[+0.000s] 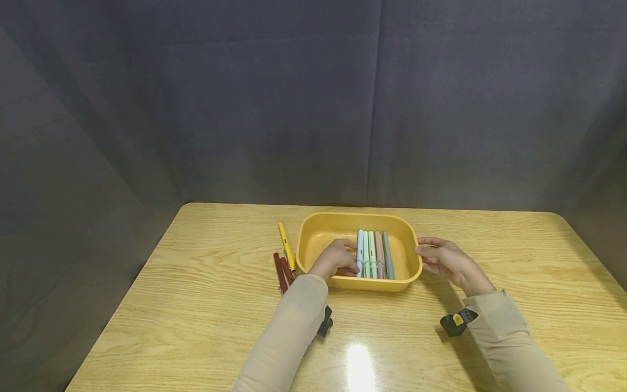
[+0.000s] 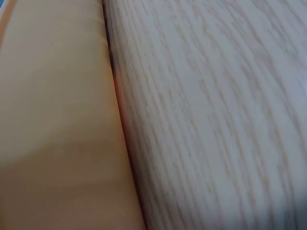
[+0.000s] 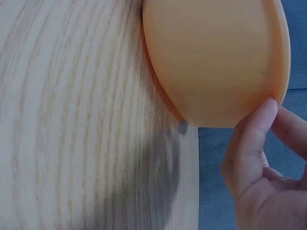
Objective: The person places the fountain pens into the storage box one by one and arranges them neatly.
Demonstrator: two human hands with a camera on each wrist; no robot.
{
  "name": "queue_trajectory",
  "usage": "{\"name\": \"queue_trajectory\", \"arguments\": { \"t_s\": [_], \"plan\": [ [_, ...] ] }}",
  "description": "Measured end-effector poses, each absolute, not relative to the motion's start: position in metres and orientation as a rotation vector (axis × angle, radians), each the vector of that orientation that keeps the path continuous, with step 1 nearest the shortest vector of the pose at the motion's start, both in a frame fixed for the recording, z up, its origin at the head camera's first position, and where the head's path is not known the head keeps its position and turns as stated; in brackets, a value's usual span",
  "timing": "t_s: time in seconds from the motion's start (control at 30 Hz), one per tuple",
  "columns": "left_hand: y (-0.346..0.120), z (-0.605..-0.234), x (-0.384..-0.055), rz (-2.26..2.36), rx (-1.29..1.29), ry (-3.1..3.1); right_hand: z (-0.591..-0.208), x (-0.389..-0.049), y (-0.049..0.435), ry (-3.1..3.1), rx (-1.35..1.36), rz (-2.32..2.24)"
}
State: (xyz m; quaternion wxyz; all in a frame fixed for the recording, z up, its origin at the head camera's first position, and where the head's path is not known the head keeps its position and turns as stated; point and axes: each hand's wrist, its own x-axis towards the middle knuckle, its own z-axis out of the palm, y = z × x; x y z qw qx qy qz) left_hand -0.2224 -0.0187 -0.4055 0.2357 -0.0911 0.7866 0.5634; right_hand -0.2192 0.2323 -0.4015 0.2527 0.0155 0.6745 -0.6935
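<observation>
The left sleeve (image 1: 293,326) partly hides the dark red pens (image 1: 280,272); the right wrist view's edges crop tray (image 3: 211,62) and right hand (image 3: 266,191).

Dark curtain (image 1: 274,109) behind a glossy wooden table (image 1: 514,261)

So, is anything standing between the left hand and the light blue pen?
Nothing visible. The left hand reaches inside the tray, its fingers close up at the light blue pen; the other pens in the tray lie to that pen's right, out of the way.
</observation>
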Motion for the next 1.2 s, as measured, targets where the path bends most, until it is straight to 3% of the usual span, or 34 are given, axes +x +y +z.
{"name": "queue_trajectory", "arguments": {
  "t_s": [1.2],
  "plan": [
    [-0.037,-0.391,-0.219,1.655,-0.141,2.103,-0.403,-0.219,0.232,1.843,0.045,-1.888]
  ]
}}
